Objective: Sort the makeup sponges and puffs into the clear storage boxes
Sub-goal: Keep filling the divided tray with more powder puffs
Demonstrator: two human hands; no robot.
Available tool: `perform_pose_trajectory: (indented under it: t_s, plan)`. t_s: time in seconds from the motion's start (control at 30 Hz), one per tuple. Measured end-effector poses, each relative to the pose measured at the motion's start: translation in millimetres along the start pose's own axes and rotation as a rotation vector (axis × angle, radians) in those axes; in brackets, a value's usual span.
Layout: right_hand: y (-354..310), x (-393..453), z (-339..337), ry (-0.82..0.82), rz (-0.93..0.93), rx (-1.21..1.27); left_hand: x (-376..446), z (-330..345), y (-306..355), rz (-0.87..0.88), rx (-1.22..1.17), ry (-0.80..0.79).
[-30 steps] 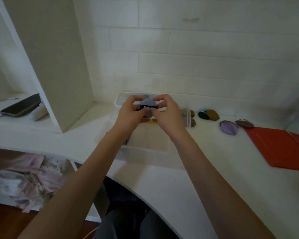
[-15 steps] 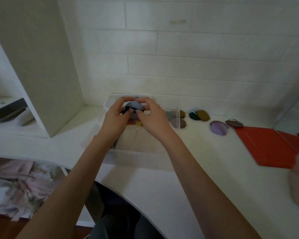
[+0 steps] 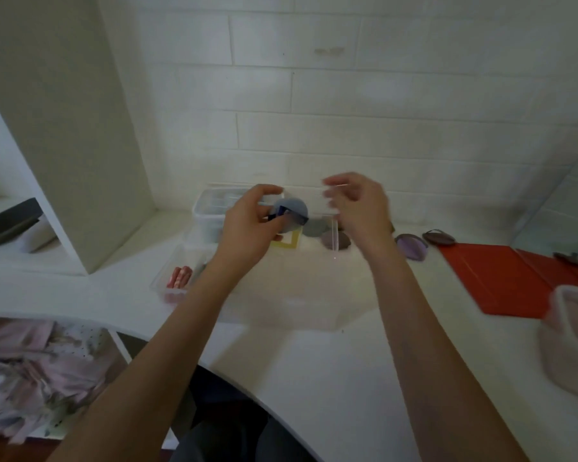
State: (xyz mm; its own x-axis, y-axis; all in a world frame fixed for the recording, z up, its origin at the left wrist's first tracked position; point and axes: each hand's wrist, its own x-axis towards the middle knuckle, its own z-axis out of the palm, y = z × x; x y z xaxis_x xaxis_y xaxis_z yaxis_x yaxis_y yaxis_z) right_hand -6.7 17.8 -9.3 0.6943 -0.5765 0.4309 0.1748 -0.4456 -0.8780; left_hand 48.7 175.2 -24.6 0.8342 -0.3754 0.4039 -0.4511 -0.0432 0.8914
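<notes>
A person's left hand (image 3: 247,225) grips a round grey-blue puff (image 3: 290,213) above the far end of a large clear storage box (image 3: 247,305) on a white desk (image 3: 364,378). Thumb and curled fingers pinch the puff at its left edge, so most of it sticks out to the right of the fingertips. The puff is tilted, its flat face turned toward the camera; a dark blue ribbon band (image 3: 292,217) crosses that face, running roughly left to right. Being round, it shows no clear long axis. Behind the big box, against the wall, stands a smaller clear box (image 3: 211,211). Pink striped sponges (image 3: 180,277) lie in the big box's left corner. To the right of the puff and clear of it, the right hand (image 3: 357,208) hovers with fingers loosely curled, holding nothing. Farther right of the big box, a lilac puff (image 3: 411,246) and a brown puff (image 3: 438,237) lie on the desk, beside a red folder (image 3: 501,278).
</notes>
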Motion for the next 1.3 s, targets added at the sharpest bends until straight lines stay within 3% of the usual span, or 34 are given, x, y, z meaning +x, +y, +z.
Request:
perform_pose_trajectory:
  t_s: [0.1, 0.17, 0.23, 0.27, 0.33, 0.53, 0.77, 0.83, 0.97, 1.1, 1.3]
  plan:
    - [36.0, 7.4, -42.9, 0.295, -0.018, -0.335, 0.5, 31.5, 10.2, 0.033, 0.01, -0.071]
    - [75.3, 3.7, -61.4, 0.249, 0.148, -0.554, -0.3, 52.4, 11.5, 0.032, -0.006, -0.124]
    - [106.4, -5.1, -65.2, 0.094, 0.29, -0.772, -2.4, 66.6, 8.6, 0.006, -0.016, -0.142]
    - [115.4, -8.4, -64.2, 0.043, 0.293, -0.869, -3.8, 70.7, 6.4, -0.014, -0.026, -0.145]
    - [122.6, -7.4, -61.8, 0.089, 0.249, -0.916, -6.2, 74.1, 2.6, -0.036, -0.039, -0.146]
    - [126.8, -3.2, -64.8, 0.295, 0.217, -0.786, -5.7, 72.6, 2.9, -0.062, -0.068, -0.128]
    - [103.5, -2.1, -57.0, 0.496, 0.014, -0.326, -6.4, 71.0, 3.4, -0.04, -0.108, -0.1]
    - [80.7, 0.8, -49.7, 0.389, 0.031, -0.059, -5.8, 70.8, 2.7, -0.051, -0.123, -0.081]
    - [38.8, -2.5, -37.7, -0.057, 0.158, 0.433, -4.8, 69.5, 2.0, -0.093, -0.173, -0.027]
    - [14.5, -5.6, -28.0, -0.24, 0.074, 0.362, -3.5, 67.7, 6.7, -0.149, -0.32, -0.002]
    - [-5.2, -7.9, -13.9, -0.225, -0.023, 0.163, -4.6, 50.9, 18.7, -0.35, -0.644, 0.05]
